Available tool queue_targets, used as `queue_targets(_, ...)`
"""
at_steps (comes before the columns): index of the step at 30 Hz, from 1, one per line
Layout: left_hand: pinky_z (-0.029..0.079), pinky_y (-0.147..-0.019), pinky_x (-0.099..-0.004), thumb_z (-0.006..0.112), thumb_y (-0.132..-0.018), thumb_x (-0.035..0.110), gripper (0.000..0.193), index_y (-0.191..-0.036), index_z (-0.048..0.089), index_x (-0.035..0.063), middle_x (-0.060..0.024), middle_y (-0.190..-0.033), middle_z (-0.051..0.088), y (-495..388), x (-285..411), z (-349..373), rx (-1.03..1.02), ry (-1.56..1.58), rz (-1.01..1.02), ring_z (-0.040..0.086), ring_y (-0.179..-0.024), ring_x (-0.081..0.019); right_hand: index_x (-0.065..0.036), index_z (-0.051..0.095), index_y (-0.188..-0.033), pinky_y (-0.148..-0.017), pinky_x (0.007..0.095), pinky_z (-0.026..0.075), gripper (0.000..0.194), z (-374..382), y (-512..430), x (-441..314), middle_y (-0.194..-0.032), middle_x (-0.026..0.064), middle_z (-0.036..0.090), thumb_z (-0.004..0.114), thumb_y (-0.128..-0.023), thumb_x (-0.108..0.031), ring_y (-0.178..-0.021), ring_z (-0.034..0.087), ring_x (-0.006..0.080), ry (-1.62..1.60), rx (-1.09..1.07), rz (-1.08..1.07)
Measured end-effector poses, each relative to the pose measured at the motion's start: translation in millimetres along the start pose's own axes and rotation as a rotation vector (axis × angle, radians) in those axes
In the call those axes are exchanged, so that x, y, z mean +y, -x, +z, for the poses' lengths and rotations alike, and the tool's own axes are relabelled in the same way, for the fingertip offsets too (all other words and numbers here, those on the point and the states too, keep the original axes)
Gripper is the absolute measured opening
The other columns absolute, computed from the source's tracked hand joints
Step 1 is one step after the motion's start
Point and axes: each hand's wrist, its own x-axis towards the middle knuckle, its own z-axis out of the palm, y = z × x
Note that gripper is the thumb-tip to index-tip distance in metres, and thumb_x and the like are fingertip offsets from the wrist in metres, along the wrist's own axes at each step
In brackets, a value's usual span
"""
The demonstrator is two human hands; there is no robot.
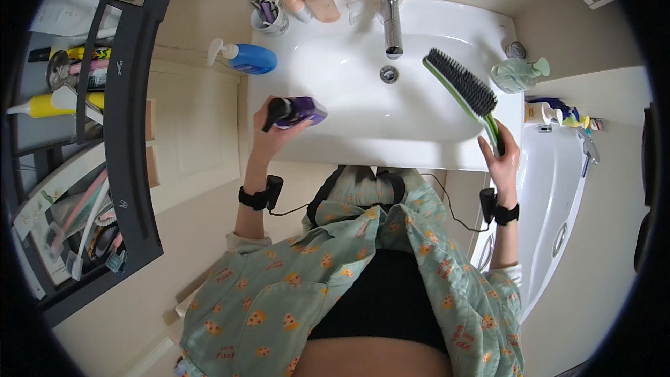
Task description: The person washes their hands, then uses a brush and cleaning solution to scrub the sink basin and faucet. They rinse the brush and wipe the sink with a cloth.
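My left hand (276, 133) is wrapped around a purple bottle with a black pump top (306, 111), held over the left front part of the white washbasin (366, 153). In my right hand (503, 159) is the handle of a green brush with dense black bristles (463, 82). The brush head slants up and left above the basin's right side, bristles towards the upper right. A chrome tap (391, 15) reaches over the basin from the back, with the round drain (389, 74) just in front of its spout.
At the basin's back left stand a cup of brushes (269, 18), a small roll-on-like bottle (298, 8) and a peach pump bottle (323, 2). A blue pump bottle (251, 58) is at left, a clear one (515, 74) at right. An open dark-framed cabinet door (133, 115) juts in; a bathtub (547, 193) lies right.
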Motion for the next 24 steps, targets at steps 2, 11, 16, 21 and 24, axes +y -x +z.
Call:
queue_targets(2, 0.051, -0.072, -0.027, 0.08, -0.065, 0.01, 0.039, -0.095, 0.056, 0.0025, -0.0058, -0.086, 0.064, -11, 1, 24, -0.01, -0.122, 0.187, 0.062, -0.078, -0.0129, 0.003, 0.055, -0.101, -0.062, 0.025, 0.042, 0.03, -11, -28, -6, -0.074, 0.0071, 0.057, 0.067, -0.079, -0.013, -0.066, 0.049, 0.0118, 0.066, -0.075, 0.174)
queue_targets(11, 0.053, -0.073, -0.0357, 0.068, -0.068, 0.002, 0.041, -0.106, 0.056, 0.0061, -0.0135, -0.1, 0.064, -43, -5, 120, -0.107, -0.279, 0.546, 0.064, -0.087, -0.0311, 0.001, 0.055, -0.088, -0.059, 0.0415, 0.045, 0.044, 35, -162, -67, -0.064, 0.019, 0.057, 0.063, -0.081, -0.041, -0.061, 0.056, 0.0367, 0.307, -0.145, -0.281)
queue_targets(16, 0.053, -0.073, -0.0364, 0.067, -0.064, 0.006, 0.05, -0.113, 0.054, 0.011, -0.0092, -0.104, 0.061, -49, -4, 144, -0.14, -0.282, 0.611, 0.062, -0.089, -0.0281, -0.001, 0.058, -0.084, -0.065, 0.0443, 0.048, 0.048, 90, -200, -75, -0.071, 0.0203, 0.062, 0.063, -0.077, -0.049, -0.072, 0.061, 0.038, 0.301, -0.139, -0.286)
queue_targets(21, 0.05, -0.081, -0.0371, 0.069, -0.059, 0.007, 0.06, -0.117, 0.052, 0.0083, -0.0098, -0.114, 0.053, -51, -5, 156, -0.267, -0.369, 0.746, 0.056, -0.101, -0.0281, -0.004, 0.059, -0.083, -0.059, 0.0431, 0.049, 0.037, 114, -220, -62, -0.066, 0.0172, 0.061, 0.066, -0.077, -0.041, -0.064, 0.061, 0.0359, 0.329, -0.053, -0.459)
queue_targets(24, 0.05, -0.085, -0.0379, 0.066, -0.057, 0.004, 0.061, -0.116, 0.054, 0.0071, -0.0104, -0.118, 0.053, -58, -5, 162, -0.234, -0.346, 0.784, 0.056, -0.103, -0.0288, -0.006, 0.059, -0.083, -0.057, 0.0425, 0.049, 0.031, 120, -228, -54, -0.063, 0.0158, 0.061, 0.067, -0.077, -0.036, -0.061, 0.06, 0.0349, 0.313, -0.018, -0.559)
